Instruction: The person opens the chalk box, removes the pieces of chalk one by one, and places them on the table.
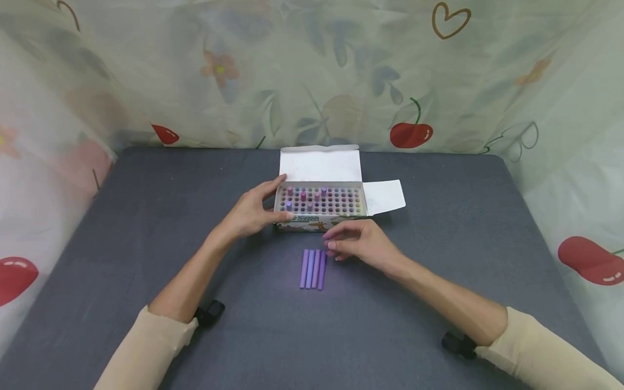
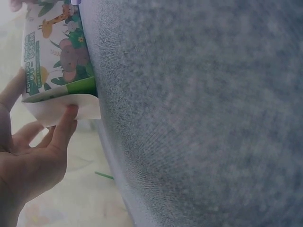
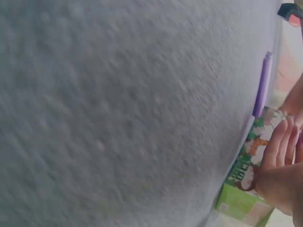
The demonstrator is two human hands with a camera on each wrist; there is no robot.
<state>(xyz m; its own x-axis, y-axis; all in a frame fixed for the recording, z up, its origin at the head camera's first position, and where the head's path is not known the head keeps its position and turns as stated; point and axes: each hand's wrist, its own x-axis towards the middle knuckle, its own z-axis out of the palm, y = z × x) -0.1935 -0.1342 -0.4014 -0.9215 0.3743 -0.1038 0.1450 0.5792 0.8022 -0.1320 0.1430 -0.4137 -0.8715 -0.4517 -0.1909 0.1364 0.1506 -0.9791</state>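
An open printed cardboard box [image 1: 317, 223] holds chalk sticks upright in a grid of holes; several pink and purple ends [image 1: 303, 196] show. My left hand [image 1: 248, 212] grips the box's left end, thumb at the front edge. In the left wrist view, a fingertip touches the white end flap [image 2: 61, 111]. Several purple chalk sticks [image 1: 310, 269] lie side by side on the table before the box. My right hand [image 1: 363, 242] is just in front of the box, above the sticks' far right end. Its fingers appear to pinch a purple chalk stick [image 3: 300, 137], mostly hidden.
The box's white lid [image 1: 320, 164] stands raised at the back, and a white side flap [image 1: 385, 197] sticks out to the right. Dark grey cloth covers the table [image 1: 439, 216]. A patterned curtain [image 1: 302, 70] hangs behind and at both sides.
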